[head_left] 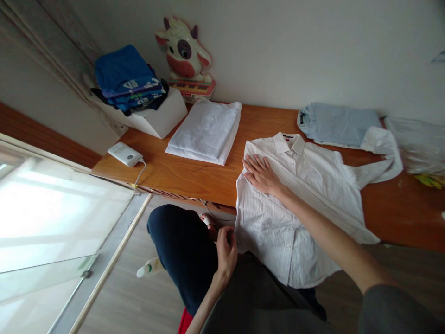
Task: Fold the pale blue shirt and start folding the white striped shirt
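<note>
Shirt (pixel 306 195) under right grip (pixel 260 174): white, fine vertical pinstripes, red tag in collar. Left grip (pixel 225 253) pinches the same shirt's edge. Bench (pixel 194 178) beneath: orange-brown wood. Left of right grip: folded stack (pixel 205 131) plain white, power bank (pixel 124 153) white, box (pixel 156 118) white, pile (pixel 127 79) blue with white print. Beyond: cow toy (pixel 183 48) cream, pink, purple. Right: shirt pile (pixel 337 123) pale blue.
</note>
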A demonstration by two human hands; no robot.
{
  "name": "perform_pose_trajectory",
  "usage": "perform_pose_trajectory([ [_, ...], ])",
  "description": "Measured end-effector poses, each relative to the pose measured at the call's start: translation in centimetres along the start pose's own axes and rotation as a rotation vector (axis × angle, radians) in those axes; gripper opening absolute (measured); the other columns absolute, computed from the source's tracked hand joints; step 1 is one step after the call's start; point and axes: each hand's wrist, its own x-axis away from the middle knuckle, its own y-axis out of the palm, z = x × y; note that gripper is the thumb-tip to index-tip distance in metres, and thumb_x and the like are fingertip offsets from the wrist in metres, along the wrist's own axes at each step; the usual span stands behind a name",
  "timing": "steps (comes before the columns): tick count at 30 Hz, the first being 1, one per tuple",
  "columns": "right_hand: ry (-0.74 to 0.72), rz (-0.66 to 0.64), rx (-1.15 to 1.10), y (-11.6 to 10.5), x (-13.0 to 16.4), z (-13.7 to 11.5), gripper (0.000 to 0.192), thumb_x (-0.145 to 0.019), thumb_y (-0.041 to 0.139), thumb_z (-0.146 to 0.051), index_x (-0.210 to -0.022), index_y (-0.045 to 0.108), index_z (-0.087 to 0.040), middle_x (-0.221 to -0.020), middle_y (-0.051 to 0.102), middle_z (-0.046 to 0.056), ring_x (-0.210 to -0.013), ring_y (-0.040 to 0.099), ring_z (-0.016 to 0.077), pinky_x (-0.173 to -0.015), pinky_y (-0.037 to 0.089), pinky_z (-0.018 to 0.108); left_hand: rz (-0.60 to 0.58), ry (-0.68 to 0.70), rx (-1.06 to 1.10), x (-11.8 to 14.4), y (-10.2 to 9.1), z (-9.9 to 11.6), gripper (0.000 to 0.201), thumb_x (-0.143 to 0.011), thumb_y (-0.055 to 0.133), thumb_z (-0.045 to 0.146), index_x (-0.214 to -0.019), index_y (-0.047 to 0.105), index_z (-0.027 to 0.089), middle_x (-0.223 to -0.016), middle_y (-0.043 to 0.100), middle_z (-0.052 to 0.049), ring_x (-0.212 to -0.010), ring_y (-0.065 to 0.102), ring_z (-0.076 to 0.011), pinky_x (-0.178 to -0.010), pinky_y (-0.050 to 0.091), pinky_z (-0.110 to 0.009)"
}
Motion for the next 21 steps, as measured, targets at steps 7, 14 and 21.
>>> perform_pose_trajectory([
  [7, 0.01, 0.023, -0.04, -0.4, 0.1, -0.6, 0.065, -0.113, 0.027, -0.047, -0.174, 0.033, -0.026, -0.181, 0.026, 0.003, -0.17, 0.015, 0.0334, -0.137, 0.01, 0.065, -0.191, 0.566, 0.024, -3.2, 2.4, 14.1, 0.023, -0.104, 0.056, 0.022, -0.119, 0.07, 0.034, -0.119, 0.074, -0.01, -0.117, 0.071, -0.0287, -0.102, 0.061, -0.052],
  [14, 0.102, 0.213, -0.172, -2.7, 1.4, 1.0, 0.055, -0.11, 0.028, -0.033, -0.156, 0.057, -0.029, -0.164, 0.057, 0.004, -0.153, 0.051, 0.0233, -0.137, 0.023, 0.05, -0.077, 0.701, -0.395, -12.4, 5.8, 20.3, 0.036, -0.104, 0.057, 0.02, -0.139, 0.062, 0.025, -0.156, 0.06, -0.013, -0.159, 0.04, -0.0368, -0.13, 0.034, -0.069],
  [21, 0.315, 0.304, 0.016, -4.7, 11.7, 3.1, 0.054, -0.106, 0.052, -0.042, -0.156, 0.056, -0.021, -0.155, 0.059, 0.017, -0.141, 0.054, 0.0376, -0.118, 0.038, 0.061, -0.061, 0.562, -0.769, -14.2, 6.9, 17.1, 0.054, -0.11, 0.045, 0.045, -0.161, 0.049, 0.027, -0.176, 0.042, -0.006, -0.169, 0.023, -0.0351, -0.137, 0.024, -0.065],
])
